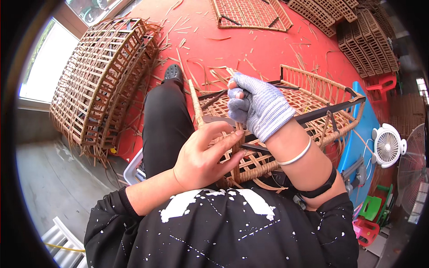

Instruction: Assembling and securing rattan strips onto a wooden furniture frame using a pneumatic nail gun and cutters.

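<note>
Red floor [210, 51] strewn with scraps [182, 43]; basket stack [100, 82] upper left, white fan [387, 145] right; centre, left hand [201, 154] pinching a cane strip [236, 166] over a woven basket [258, 171], gloved right hand [259, 105] fisted around it.

Bright daylight burns the window [50, 64] white, left of the left hand [200, 157]. Far right of the right hand [258, 105], the big fan [413, 167] looks stretched by fisheye distortion; both hands look fairly sharp.

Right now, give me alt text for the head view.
A bare left hand and a gloved right hand hold cane strips over a woven basket. More baskets are piled at left, and cane scraps litter the red floor.
</note>
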### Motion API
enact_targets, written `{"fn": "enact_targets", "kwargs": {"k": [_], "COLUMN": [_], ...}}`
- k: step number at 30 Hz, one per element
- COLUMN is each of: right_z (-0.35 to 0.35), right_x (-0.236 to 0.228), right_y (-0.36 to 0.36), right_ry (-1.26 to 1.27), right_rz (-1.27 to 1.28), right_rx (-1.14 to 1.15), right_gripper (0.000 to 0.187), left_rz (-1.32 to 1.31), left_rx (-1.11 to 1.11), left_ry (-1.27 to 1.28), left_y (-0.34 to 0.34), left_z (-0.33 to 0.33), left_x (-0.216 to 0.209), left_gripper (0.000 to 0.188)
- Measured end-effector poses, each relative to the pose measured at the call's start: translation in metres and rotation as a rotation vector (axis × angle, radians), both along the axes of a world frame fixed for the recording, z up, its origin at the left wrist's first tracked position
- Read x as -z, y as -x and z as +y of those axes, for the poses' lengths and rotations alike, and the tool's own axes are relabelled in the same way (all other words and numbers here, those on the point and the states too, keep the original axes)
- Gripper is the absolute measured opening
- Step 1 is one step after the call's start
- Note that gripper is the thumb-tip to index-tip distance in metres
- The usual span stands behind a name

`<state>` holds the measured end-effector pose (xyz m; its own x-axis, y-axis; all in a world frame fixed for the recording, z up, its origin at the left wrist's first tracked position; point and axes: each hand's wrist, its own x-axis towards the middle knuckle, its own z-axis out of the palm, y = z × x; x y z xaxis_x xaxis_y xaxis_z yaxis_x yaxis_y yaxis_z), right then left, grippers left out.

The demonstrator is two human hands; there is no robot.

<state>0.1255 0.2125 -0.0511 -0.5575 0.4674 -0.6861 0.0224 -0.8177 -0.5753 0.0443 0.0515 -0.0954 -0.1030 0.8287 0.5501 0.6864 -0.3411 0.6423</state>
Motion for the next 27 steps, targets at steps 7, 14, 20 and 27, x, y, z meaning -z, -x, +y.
{"fn": "enact_targets", "kwargs": {"k": [7, 14, 20, 27], "right_z": [0.006, -0.007, -0.049, -0.054], "right_x": [-0.003, -0.016, -0.02, 0.025], "right_y": [-0.005, -0.039, -0.102, -0.129], "right_ry": [-0.011, -0.516, -0.847, -0.792], "right_rz": [-0.026, 0.049, 0.02, -0.239], "right_rx": [-0.157, -0.063, -0.088, -0.396], "right_gripper": [0.02, 0.027, 0.017, 0.021], "left_rz": [0.269, 0.222, 0.213, 0.229], "left_rx": [-0.096, 0.005, 0.064, 0.069], "left_ry": [-0.015, 0.017, 0.099, 0.135], "left_y": [-0.001, 0.002, 0.006, 0.003], "left_z": [0.008, 0.014, 0.015, 0.019], "left_x": [-0.016, -0.016, -0.023, -0.026], "left_gripper": [0.04, 0.035, 0.032, 0.03]}}
